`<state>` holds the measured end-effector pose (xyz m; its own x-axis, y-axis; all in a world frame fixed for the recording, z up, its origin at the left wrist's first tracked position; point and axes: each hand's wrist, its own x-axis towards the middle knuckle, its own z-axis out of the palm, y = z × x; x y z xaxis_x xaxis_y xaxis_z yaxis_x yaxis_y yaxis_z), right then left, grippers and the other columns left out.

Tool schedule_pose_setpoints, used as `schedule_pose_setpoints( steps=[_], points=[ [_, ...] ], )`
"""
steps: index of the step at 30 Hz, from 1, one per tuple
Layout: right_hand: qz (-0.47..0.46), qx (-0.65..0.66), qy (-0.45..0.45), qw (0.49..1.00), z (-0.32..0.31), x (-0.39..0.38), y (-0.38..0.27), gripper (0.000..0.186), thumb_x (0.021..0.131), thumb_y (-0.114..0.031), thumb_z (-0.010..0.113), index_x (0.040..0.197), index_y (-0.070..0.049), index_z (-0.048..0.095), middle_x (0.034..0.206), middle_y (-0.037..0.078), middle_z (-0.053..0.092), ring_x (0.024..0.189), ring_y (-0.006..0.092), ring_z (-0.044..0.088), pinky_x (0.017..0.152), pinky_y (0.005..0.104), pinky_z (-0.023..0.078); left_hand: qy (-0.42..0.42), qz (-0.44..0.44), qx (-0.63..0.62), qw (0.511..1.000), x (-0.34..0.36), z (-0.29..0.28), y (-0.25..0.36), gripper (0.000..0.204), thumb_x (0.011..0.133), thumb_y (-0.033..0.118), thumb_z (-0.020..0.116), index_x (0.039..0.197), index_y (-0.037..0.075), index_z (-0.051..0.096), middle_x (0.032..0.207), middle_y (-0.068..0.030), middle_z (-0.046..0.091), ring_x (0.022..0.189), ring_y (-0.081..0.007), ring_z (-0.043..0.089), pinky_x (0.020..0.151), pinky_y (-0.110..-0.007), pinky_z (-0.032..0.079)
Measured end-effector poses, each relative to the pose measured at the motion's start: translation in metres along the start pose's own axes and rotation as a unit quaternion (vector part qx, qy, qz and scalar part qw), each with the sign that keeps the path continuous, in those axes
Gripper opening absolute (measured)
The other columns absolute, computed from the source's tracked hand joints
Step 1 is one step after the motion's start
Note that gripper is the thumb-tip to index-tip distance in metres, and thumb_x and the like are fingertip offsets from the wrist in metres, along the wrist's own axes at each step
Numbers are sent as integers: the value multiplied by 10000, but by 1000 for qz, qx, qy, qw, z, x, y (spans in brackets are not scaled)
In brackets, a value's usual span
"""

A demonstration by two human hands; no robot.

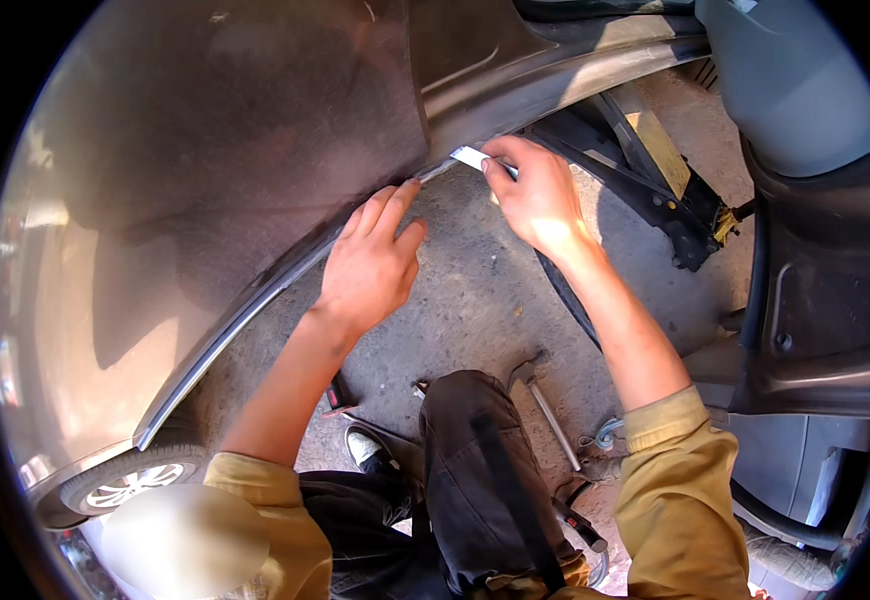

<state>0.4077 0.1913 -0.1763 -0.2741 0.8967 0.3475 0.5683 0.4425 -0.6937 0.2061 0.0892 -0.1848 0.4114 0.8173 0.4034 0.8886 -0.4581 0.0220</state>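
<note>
Bare hands, working apart, both up at the lower edge of a brown car body panel [245,150]. The left hand [370,270] is lying palm down with fingers stretched out, gripping nothing that I can see; its fingertips are resting along the panel's edge, close below the seam where a second brown panel [475,80] is beginning. The right hand [540,200] is pinching a flat pale strip [472,157] between thumb and fingers, a little farther right. The strip is sitting at the edge beneath that second panel, its free end pointing left, toward the left hand; whether it is touching metal I cannot tell.

Below the edge, grey concrete floor [455,310] is showing. Tan sleeves [677,440] are ending partway up the forearms. A dark-trousered knee [470,430] is rising between the arms; a hammer-like tool [553,420] with a metal shaft is lying right of it. A black-and-white shoe [363,448] is showing to its left. Lower left, a spoked wheel [135,485] is standing under the panel.

Right side: a long black bracket-like part [645,190] is slanting beyond the right hand, and a separate brown panel [835,290] is standing near the margin.
</note>
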Motion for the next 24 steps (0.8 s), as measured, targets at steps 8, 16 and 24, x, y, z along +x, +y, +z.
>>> schedule_pose_setpoints(
  steps=[8,16,24],
  points=[
    [-99,-205,-198,954,-7,44,-23,208,908,-189,637,1051,-40,659,915,193,700,923,396,664,815,473,512,55,129,70,988,-23,3,-35,172,703,51,659,862,-14,655,1355,-163,582,1218,-297,579,1003,-388,484],
    [-90,-225,-252,937,2,44,-42,239,930,-242,595,968,-28,694,868,213,685,885,414,655,802,478,503,108,96,12,989,-26,8,-37,203,699,57,674,894,5,659,1174,-136,674,1197,-294,596,947,-378,516],
    [-74,-248,-179,949,2,42,-42,226,921,-246,601,931,-49,712,795,221,674,815,432,652,777,500,510,128,83,-16,988,-29,8,-39,196,718,51,672,911,19,667,1120,-112,689,1205,-271,597,934,-374,523]
  ],
)
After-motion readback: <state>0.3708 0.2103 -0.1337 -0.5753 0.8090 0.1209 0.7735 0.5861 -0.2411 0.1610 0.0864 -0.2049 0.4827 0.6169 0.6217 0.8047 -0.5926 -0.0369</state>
